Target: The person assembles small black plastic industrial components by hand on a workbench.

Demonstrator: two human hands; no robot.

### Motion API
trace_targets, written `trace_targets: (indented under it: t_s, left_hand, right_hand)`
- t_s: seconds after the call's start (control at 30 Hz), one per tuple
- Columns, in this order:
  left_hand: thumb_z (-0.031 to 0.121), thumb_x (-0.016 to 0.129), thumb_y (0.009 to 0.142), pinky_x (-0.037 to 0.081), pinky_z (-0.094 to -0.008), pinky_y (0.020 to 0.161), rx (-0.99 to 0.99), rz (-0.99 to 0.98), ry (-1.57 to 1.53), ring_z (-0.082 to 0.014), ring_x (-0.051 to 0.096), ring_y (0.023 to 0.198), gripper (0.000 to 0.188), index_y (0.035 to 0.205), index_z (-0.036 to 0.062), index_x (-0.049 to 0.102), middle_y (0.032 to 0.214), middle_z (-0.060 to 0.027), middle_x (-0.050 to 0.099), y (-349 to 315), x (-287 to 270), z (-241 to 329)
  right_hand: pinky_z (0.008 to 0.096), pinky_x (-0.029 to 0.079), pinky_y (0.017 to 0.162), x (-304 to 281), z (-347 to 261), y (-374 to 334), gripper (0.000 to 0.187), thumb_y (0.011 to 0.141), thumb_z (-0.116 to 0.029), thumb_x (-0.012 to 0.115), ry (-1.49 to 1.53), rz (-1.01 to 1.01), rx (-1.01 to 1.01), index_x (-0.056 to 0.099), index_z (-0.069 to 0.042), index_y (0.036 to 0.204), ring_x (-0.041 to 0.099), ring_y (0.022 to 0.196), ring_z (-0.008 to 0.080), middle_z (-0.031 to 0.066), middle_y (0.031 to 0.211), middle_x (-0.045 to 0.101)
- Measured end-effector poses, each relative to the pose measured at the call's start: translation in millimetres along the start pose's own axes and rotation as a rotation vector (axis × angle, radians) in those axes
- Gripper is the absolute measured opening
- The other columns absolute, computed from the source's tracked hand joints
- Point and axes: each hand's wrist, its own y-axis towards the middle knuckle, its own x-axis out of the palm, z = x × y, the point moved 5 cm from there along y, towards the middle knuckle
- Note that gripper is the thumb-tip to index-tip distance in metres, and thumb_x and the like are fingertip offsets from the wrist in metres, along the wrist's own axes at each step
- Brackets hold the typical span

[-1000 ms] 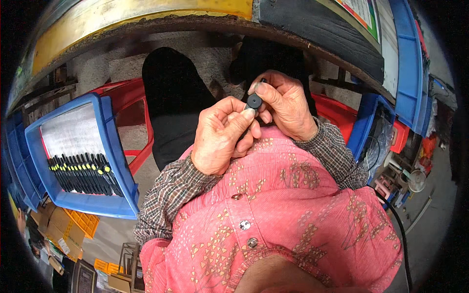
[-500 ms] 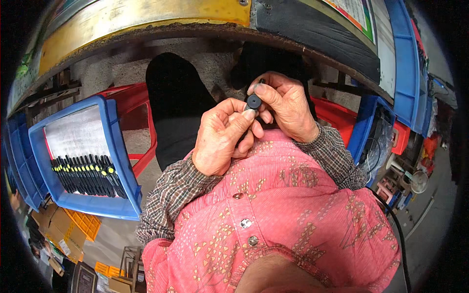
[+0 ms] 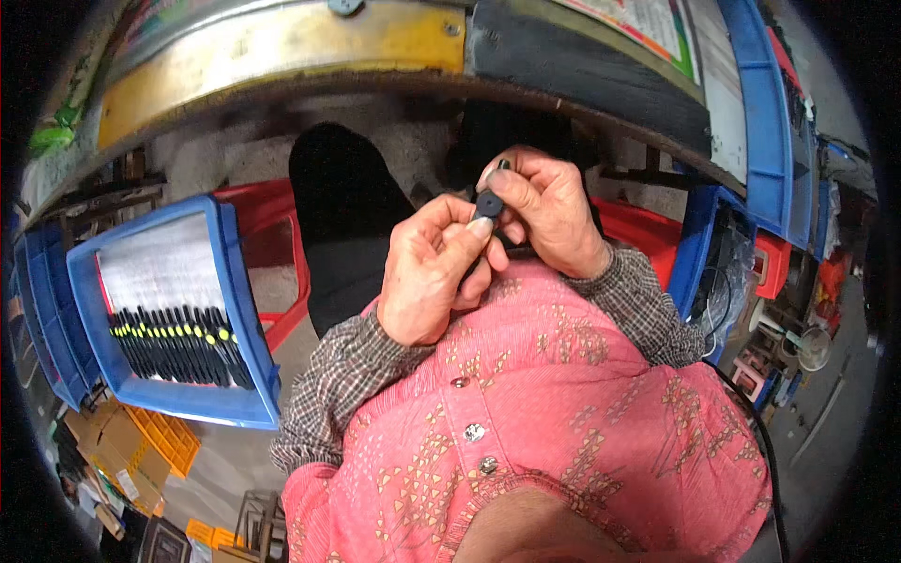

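Above my lap, a small black part with a round end and a hole in its middle (image 3: 489,205) sits between my two hands. My left hand (image 3: 427,267) pinches it from below between thumb and fingers. From the upper right, my right hand (image 3: 549,211) is closed about a thin dark stick-like piece (image 3: 504,165) at thumb and forefinger. The fingers hide where this piece meets the round part, so I cannot tell whether they are joined.
A blue tray (image 3: 258,310) at the left holds a row of slim black pieces with yellow dots (image 3: 178,342) on white paper. The bench edge (image 3: 375,47) runs across ahead. Blue bins (image 3: 694,263) stand at the right. A red stool (image 3: 638,230) shows beside my legs.
The bench and tray have shifted slightly in the picture with a small head movement. Both hands keep their grip, and the thin piece shows a little lower at the right fingertips.
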Motion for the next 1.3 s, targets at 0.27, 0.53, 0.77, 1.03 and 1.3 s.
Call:
trace_targets:
  t_s: [0.27, 0.53, 0.77, 1.03, 1.3]
  left_hand:
    - [0.011, 0.049, 0.095, 0.031, -0.0179, 0.038, 0.145, 0.03, 0.204, -0.0052, 0.043, 0.045, 0.014, 0.103, 0.0001, 0.05, 0.073, -0.0087, 0.06, -5.6, 15.4, 28.3]
    - [0.012, 0.053, 0.094, 0.031, -0.0193, 0.037, 0.29, 0.016, 0.226, -0.0064, 0.041, 0.042, 0.011, 0.099, 0.0031, 0.049, 0.072, -0.0109, 0.061, -4.8, 24.8, 44.0]
    - [0.012, 0.053, 0.094, 0.032, -0.0195, 0.038, 0.347, 0.035, 0.269, -0.0064, 0.041, 0.042, 0.011, 0.1, 0.0029, 0.05, 0.072, -0.0106, 0.061, -3.3, 30.8, 55.7]
    - [0.011, 0.053, 0.094, 0.032, -0.0197, 0.037, 0.34, 0.035, 0.286, -0.007, 0.042, 0.042, 0.01, 0.098, 0.0028, 0.051, 0.072, -0.0105, 0.061, 4.1, 36.3, 55.9]
    - [0.008, 0.052, 0.094, 0.034, -0.0183, 0.042, 0.276, 0.0, 0.253, -0.0058, 0.044, 0.047, 0.012, 0.102, -0.0001, 0.051, 0.076, -0.0101, 0.062, 12.2, 36.5, 50.2]
  right_hand:
    - [0.0184, 0.042, 0.049, -6.7, -60.2, -12.0, 0.018, 0.089, -0.007, 0.06, -0.363, -0.012, -0.157, 0.061, 0.003, 0.103, 0.051, 0.056, 0.0038, 0.0017, 0.073, 0.06]
    - [0.023, 0.044, 0.053, -47.4, -161.7, -14.0, 0.011, 0.084, -0.004, 0.061, -0.988, 0.327, -0.751, 0.064, 0.002, 0.094, 0.055, 0.059, 0.0083, 0.0051, 0.075, 0.061]
    - [0.0368, 0.047, 0.065, -105.5, -225.3, 27.6, 0.013, 0.082, -0.012, 0.059, -1.322, 0.579, -0.909, 0.066, -0.002, 0.086, 0.061, 0.073, 0.0313, 0.0136, 0.079, 0.062]
    - [0.0424, 0.047, 0.075, -145.0, -240.0, 91.9, 0.013, 0.077, -0.013, 0.06, -1.61, 0.611, -0.823, 0.071, -0.008, 0.083, 0.062, 0.079, 0.0297, 0.0101, 0.081, 0.063]
    - [0.0413, 0.047, 0.073, -157.8, -235.5, 123.0, 0.016, 0.076, -0.011, 0.061, -1.669, 0.469, -0.743, 0.069, -0.007, 0.089, 0.061, 0.083, 0.0296, 0.0101, 0.084, 0.064]
